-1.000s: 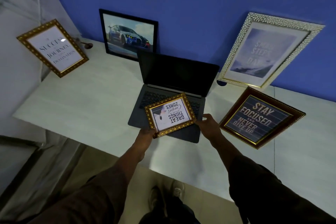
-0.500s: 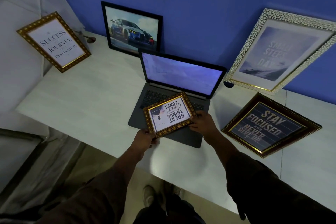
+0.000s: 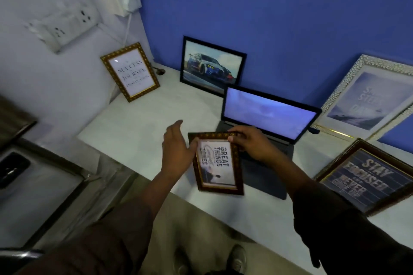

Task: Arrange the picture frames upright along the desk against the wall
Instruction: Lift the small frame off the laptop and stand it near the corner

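Step in hand, as judged: picking up and turning the small gold-bordered frame [image 3: 218,163] ("GREAT THINGS") so it could be stood upright. It was held in the air just in front of the laptop [image 3: 263,123], over the near edge of the desk [image 3: 138,131], tilted, its text running sideways.

Grip: the right hand [image 3: 248,143] was closed on the frame's top edge, thumb on the front face, fingers wrapped behind. The left hand [image 3: 176,147] was open, fingers extended, palm against the frame's left edge; it steadied but did not clasp.

Already standing: the "SUCCESS" frame [image 3: 130,71] far left of the laptop against the white wall, the car picture [image 3: 212,66] behind the laptop to its left against the blue wall [image 3: 268,18], and the white-bordered frame [image 3: 366,98] to the laptop's right. The "STAY FOCUSED" frame [image 3: 366,176] lay flat, right of the laptop.

Next move, as judged: rotate the frame until the text reads level, carry it to a free stretch of wall left of the laptop, and lean it back without knocking its neighbours.
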Demonstrator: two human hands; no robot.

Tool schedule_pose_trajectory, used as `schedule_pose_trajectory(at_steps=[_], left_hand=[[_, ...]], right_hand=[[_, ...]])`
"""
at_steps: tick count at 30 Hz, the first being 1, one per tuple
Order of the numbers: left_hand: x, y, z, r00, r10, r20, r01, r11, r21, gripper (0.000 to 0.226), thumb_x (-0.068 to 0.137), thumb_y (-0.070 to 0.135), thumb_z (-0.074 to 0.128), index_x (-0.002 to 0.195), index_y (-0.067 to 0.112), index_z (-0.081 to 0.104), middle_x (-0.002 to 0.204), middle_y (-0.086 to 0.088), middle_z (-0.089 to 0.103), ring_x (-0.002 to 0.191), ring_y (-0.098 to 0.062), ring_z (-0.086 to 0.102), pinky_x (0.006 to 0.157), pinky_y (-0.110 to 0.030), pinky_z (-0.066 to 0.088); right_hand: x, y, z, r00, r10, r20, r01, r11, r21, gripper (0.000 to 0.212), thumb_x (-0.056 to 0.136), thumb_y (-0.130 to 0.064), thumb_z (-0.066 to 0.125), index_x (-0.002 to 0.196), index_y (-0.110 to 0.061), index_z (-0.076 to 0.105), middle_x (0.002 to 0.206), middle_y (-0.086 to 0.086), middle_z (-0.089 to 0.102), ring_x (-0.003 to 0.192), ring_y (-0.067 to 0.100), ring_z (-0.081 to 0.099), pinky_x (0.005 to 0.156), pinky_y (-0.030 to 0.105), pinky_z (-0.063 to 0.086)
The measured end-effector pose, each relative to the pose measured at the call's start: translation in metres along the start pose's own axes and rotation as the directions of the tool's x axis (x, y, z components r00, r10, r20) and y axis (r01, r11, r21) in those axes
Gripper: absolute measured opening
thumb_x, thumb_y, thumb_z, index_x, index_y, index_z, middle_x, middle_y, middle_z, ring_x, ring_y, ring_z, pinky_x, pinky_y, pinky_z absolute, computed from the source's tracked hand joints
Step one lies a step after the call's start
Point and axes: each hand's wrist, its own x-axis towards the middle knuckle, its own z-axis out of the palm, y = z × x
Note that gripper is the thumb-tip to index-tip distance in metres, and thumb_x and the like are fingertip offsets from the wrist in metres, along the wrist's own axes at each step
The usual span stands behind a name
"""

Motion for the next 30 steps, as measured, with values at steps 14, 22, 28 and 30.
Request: schedule_pose_trajectory(at_steps=[14,22,28,30], left_hand=[[0.013,-0.09,-0.148,0.992,-0.127,-0.026,0.11,0.93,-0.35,0.035,0.099,0.045,0.057,0.09,0.012,0.065,0.082,-0.005,0.072,0.077,-0.02,0.07,0.064,-0.035,0.054],[0.041,-0.107,-0.163,0.89,-0.455,-0.021,0.308,0.635,-0.708,0.036,0.103,0.04,0.053,0.101,0.007,0.068,0.088,-0.005,0.08,0.081,-0.026,0.078,0.067,-0.036,0.065],[0.083,-0.118,-0.168,0.847,-0.493,0.198,0.437,0.436,-0.786,0.057,0.105,0.056,0.033,0.102,0.021,0.076,0.091,-0.003,0.082,0.089,-0.026,0.078,0.083,-0.041,0.061],[0.103,-0.125,-0.167,0.81,-0.52,0.271,0.505,0.384,-0.773,0.065,0.102,0.064,0.026,0.109,0.023,0.076,0.099,-0.007,0.082,0.097,-0.029,0.077,0.093,-0.048,0.059]], right_hand=[[0.055,-0.141,0.125,0.956,-0.204,-0.21,0.187,0.977,-0.099,0.025,0.095,-0.045,0.067,0.116,-0.032,0.068,0.105,-0.008,0.074,0.101,0.009,0.069,0.09,0.032,0.056],[0.095,-0.123,0.159,0.983,0.109,-0.145,-0.072,0.968,0.241,0.039,0.101,-0.055,0.05,0.122,-0.025,0.064,0.108,-0.001,0.077,0.089,0.015,0.077,0.081,0.034,0.06],[0.145,-0.13,0.17,0.957,0.183,-0.226,-0.05,0.87,0.491,0.04,0.105,-0.05,0.046,0.122,-0.021,0.066,0.109,0.003,0.08,0.091,0.022,0.079,0.085,0.043,0.063],[0.168,-0.13,0.167,0.961,0.185,-0.208,-0.051,0.853,0.52,0.039,0.105,-0.049,0.047,0.123,-0.021,0.066,0.109,0.003,0.08,0.092,0.023,0.08,0.086,0.046,0.064]])
